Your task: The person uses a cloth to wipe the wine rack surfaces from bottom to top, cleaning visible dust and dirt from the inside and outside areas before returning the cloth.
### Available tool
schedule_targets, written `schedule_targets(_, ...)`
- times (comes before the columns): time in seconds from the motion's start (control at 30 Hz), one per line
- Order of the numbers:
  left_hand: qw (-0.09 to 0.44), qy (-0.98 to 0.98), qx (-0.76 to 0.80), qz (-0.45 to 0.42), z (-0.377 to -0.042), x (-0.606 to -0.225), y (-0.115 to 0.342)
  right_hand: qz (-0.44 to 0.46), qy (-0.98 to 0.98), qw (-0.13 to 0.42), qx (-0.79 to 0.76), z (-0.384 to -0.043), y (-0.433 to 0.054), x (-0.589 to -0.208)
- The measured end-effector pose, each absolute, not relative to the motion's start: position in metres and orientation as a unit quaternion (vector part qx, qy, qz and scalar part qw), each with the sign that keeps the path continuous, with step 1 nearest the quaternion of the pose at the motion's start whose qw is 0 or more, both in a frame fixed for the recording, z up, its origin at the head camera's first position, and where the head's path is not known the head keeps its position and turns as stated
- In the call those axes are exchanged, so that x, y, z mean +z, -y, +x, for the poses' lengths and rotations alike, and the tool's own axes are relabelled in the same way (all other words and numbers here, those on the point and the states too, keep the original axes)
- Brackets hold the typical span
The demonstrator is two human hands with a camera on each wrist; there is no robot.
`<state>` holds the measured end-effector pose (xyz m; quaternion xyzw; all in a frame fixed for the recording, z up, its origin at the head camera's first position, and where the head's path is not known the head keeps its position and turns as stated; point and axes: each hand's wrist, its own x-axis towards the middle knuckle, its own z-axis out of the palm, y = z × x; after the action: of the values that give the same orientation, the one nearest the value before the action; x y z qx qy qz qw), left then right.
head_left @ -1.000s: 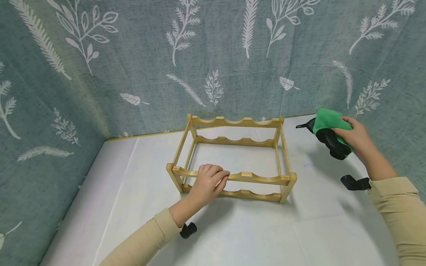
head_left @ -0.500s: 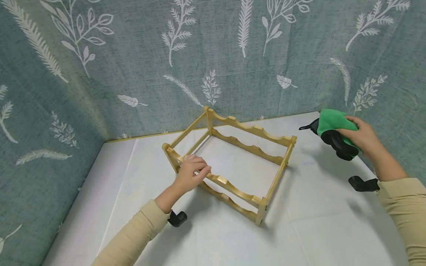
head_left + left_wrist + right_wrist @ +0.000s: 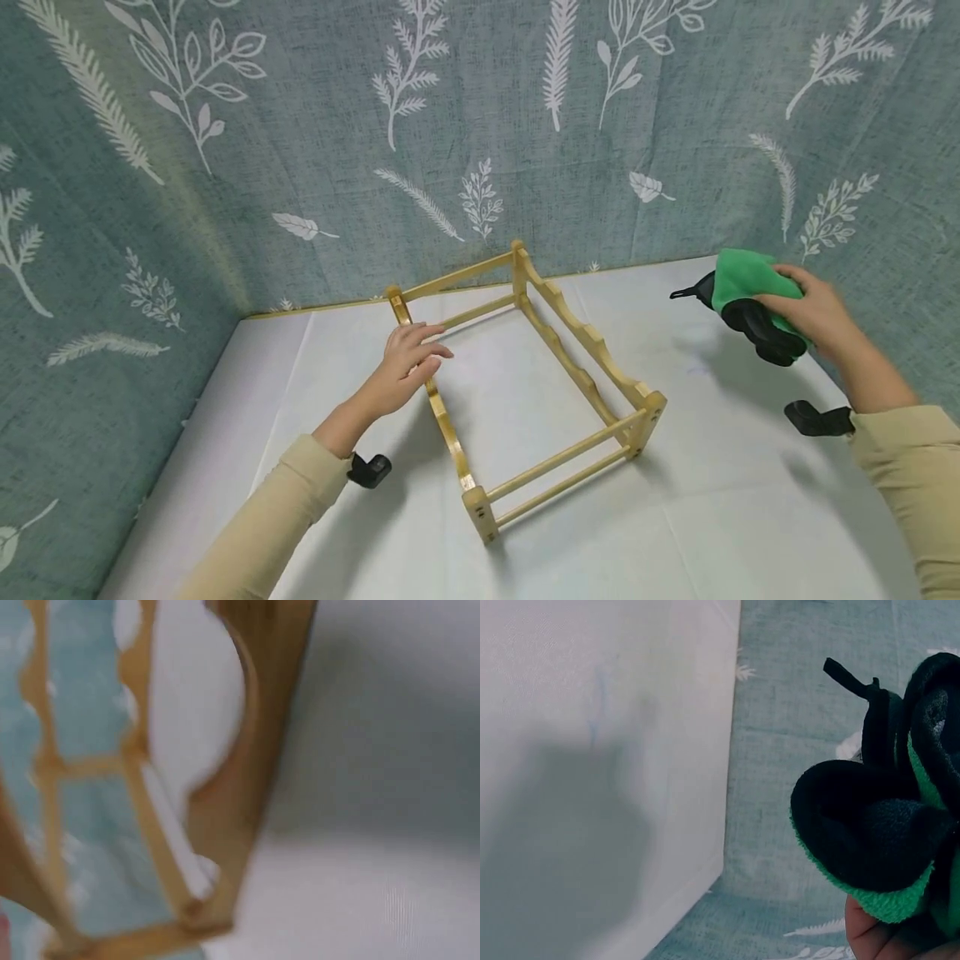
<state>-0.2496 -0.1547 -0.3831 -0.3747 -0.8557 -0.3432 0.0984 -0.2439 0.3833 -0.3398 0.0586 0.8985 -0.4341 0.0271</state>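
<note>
A light wooden rack with scalloped rails (image 3: pixel 592 340), like a small wine rack, stands turned at an angle on the white table. My left hand (image 3: pixel 397 367) is at its left rail, fingers mostly straight and spread, touching or just over the wood; exact contact cannot be told. In the left wrist view, the blurred rack (image 3: pixel 259 750) fills the left half, and the hand is almost out of sight. At the right, above the table, my right hand (image 3: pixel 816 315) grips a bunched green cloth (image 3: pixel 750 279) with black trim and a hanging loop. Its black folds (image 3: pixel 870 832) show up close in the right wrist view.
The white table (image 3: pixel 720 517) ends at the back against a grey-green curtain (image 3: pixel 315 167) with white leaf prints, which also rises at the left and right. A black wrist mount hangs under each sleeve.
The rack has turned clockwise, its front rail swinging to the left side. My left hand has moved left and slightly up, its fingers loosening. My right hand still holds the cloth, shifted slightly right.
</note>
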Motion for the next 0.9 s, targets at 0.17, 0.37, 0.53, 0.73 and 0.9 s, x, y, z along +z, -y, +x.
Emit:
schedule_targets(0.17,0.062,0.905,-0.302,-0.292,-0.189,-0.373,0.141,0.066,-0.898,0.039,-0.433,-0.242,-0.384,-0.340)
schedule_targets(0.37,0.040,0.920,-0.316,-0.226,-0.156,-0.393,0.124,0.064,-0.899,0.045,-0.430,-0.242,-0.384,-0.341)
schedule_targets(0.53,0.052,0.903,-0.361,-0.225,-0.166,-0.399,0.120,0.056,-0.897,0.048,-0.437,-0.243,-0.383,-0.341)
schedule_targets(0.73,0.022,0.902,-0.362,-0.236,-0.185,-0.395,0.123,0.056,-0.903,0.048,-0.424,-0.244,-0.380,-0.340)
schedule_targets(0.9,0.004,0.898,-0.351,-0.265,-0.210,-0.396,0.130,0.053,-0.904,0.045,-0.421,-0.245,-0.378,-0.340)
